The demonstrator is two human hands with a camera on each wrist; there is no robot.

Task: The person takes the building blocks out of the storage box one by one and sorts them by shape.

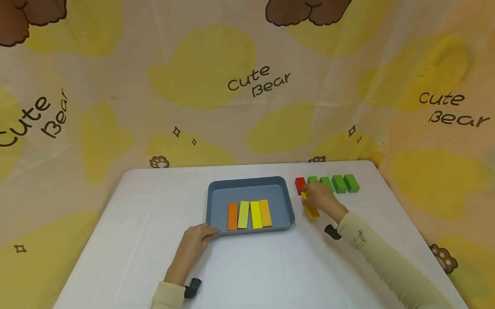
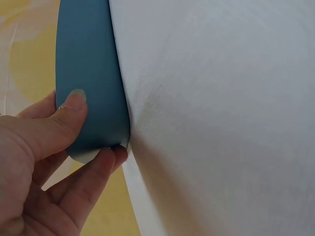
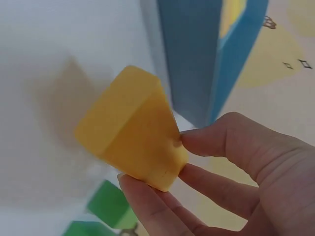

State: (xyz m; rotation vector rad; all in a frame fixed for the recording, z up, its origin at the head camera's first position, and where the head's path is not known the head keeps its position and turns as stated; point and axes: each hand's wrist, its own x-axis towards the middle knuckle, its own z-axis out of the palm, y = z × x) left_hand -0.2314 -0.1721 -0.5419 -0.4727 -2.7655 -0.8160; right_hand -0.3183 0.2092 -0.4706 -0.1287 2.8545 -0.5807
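A blue-grey tray lies on the white table, with an orange block, a light green block, a yellow block and an amber block side by side in it. My left hand grips the tray's near left corner; the left wrist view shows the thumb against its wall and fingers beneath. Right of the tray, my right hand pinches a yellow-orange block between thumb and fingers. That block tilts over the table, close to the tray's right wall.
Behind the right hand stands a red block, in a row with several green blocks along the table's far right. The hand partly covers some of them. A patterned cloth backdrop rises behind the table.
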